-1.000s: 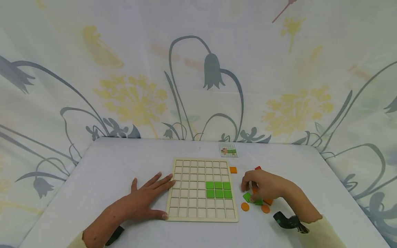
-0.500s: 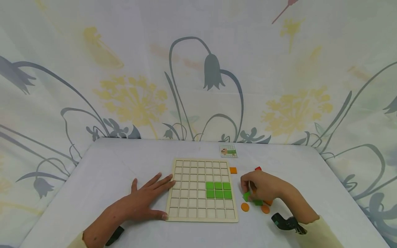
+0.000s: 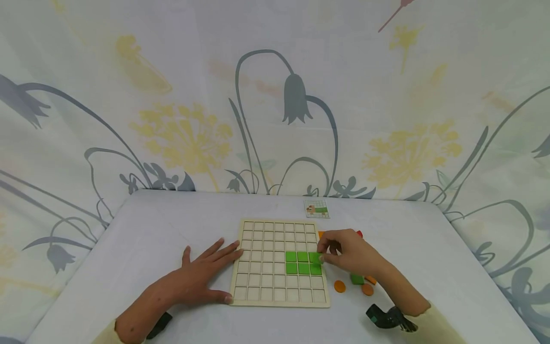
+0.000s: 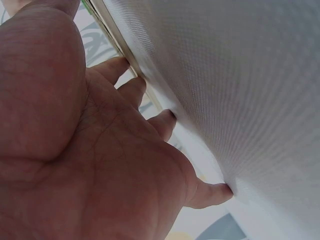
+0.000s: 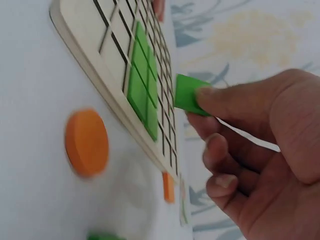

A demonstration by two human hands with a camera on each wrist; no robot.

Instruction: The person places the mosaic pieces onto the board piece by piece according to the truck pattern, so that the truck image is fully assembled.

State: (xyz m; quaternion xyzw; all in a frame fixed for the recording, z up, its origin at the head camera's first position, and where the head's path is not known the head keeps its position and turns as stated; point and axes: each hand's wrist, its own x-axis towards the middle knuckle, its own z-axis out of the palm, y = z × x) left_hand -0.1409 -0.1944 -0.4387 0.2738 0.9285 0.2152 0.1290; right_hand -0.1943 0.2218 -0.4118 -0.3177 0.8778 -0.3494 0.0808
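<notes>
The left hand [image 3: 202, 282] lies spread at the board's left side, fingertips and thumb at its edge, much as it was a second ago. The right hand [image 3: 350, 251] has left the loose pieces and come to the board's right edge, pinching a green tile [image 5: 186, 93] between thumb and finger, its other fingers curled. The green tile that lay at the left of the pile is gone from there, so this is probably the same one. The work seems to have passed from picking out a tile to bringing it to the board [image 3: 279, 304], where six green tiles [image 3: 303, 269] sit in two rows of three.

Near at hand, two orange discs [image 3: 339, 286] and a green piece [image 3: 357, 279] remain on the cloth. The right hand and forearm cover much of the pile; only a bit of a red piece [image 3: 359, 234] shows past them. An orange square [image 3: 321, 234], just beside the board, is now half hidden. In the head view the pinched tile blends with the green ones behind it, and whether it touches the board I cannot tell. The left thumb is cut off in the left wrist view. Farther off, the print on the card [image 3: 316, 209] is too small to read fully.
</notes>
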